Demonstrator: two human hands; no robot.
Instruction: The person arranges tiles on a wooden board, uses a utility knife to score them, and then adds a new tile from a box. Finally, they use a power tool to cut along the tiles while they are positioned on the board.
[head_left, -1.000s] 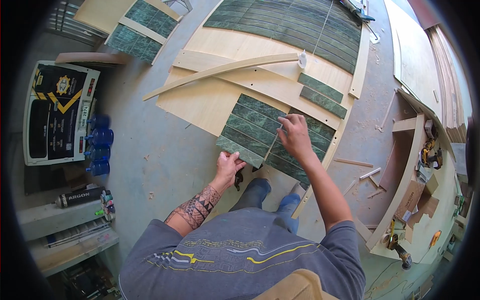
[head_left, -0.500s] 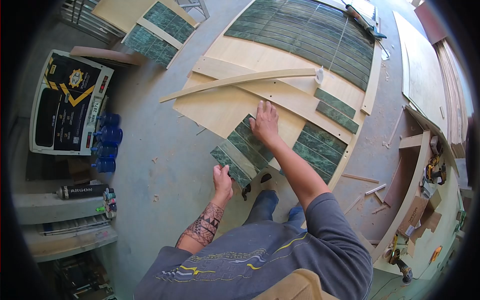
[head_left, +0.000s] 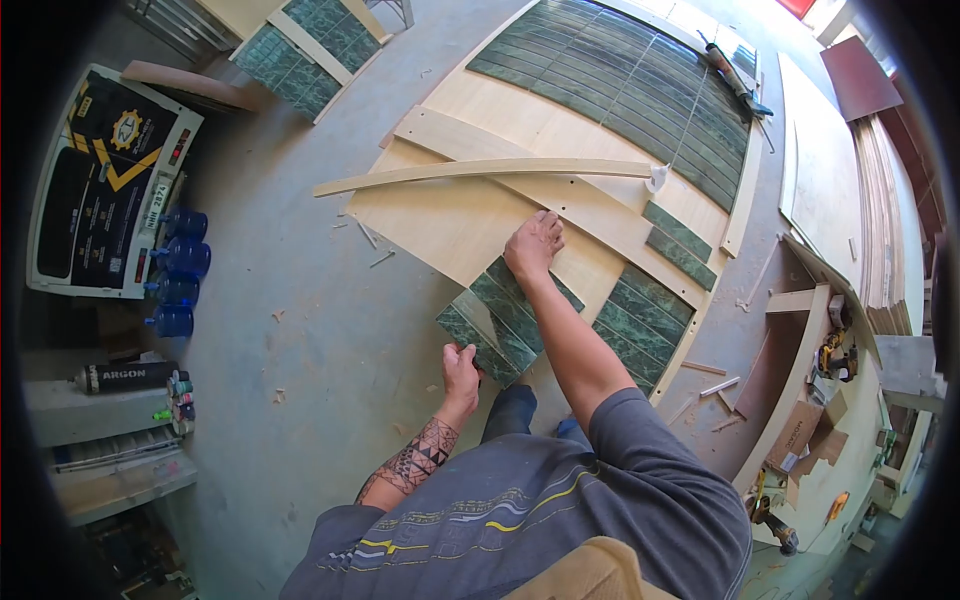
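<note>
My left hand [head_left: 462, 378] is closed on the near left edge of a green marble-look tile piece [head_left: 515, 325], thumb on top. The piece is made of several strips, one with a pale glare, and juts past the edge of the plywood board [head_left: 420, 215]. Beyond the piece's far side, my right hand [head_left: 535, 243] rests low over the board with its fingers curled and pressed together. Whatever is under those fingertips is hidden. To the right of my right forearm lie more green tile strips [head_left: 642, 322], set on the same board.
A long wooden strip [head_left: 480, 176] and a drilled plank [head_left: 520, 180] lie across the board. Beyond them are rows of green tiles [head_left: 610, 75] and a caulking gun [head_left: 730, 75]. Two loose tile strips [head_left: 680, 245] sit on the plank. Blue water jugs [head_left: 185, 257] stand left.
My right hand has gone from spread fingers to curled ones. The tile piece has shifted against the board, and my left hand has moved with it. My head view has turned slightly.
</note>
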